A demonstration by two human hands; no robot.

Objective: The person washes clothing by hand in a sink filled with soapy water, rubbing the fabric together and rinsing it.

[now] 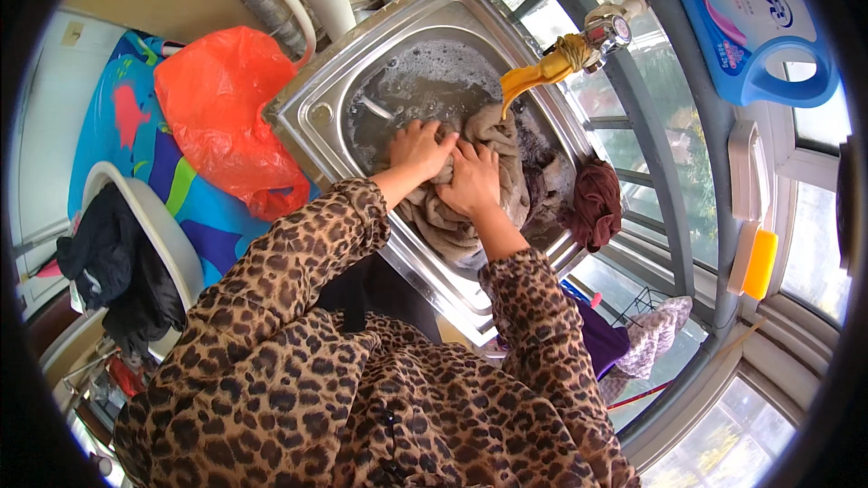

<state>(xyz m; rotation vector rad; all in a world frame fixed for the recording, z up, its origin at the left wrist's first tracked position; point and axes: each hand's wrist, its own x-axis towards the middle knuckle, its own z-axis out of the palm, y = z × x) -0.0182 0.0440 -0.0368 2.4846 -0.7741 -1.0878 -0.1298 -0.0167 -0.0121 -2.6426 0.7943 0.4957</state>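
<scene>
Both of my hands press on a wet grey-brown cloth garment bunched up in a stainless steel sink. My left hand lies on its upper left part, fingers pointing away from me. Beside it, my right hand rests on the middle of the bundle, fingers spread a little; the two hands touch or nearly touch. Grey, sudsy water fills the basin behind the garment. Darker wet fabric lies partly in the water to the right. A maroon cloth is heaped over the sink's right rim.
A tap with a yellow cloth tied to its spout overhangs the basin. At the right stand a blue detergent bottle and a yellow soap bar. An orange plastic bag and a white basin of dark clothes are left.
</scene>
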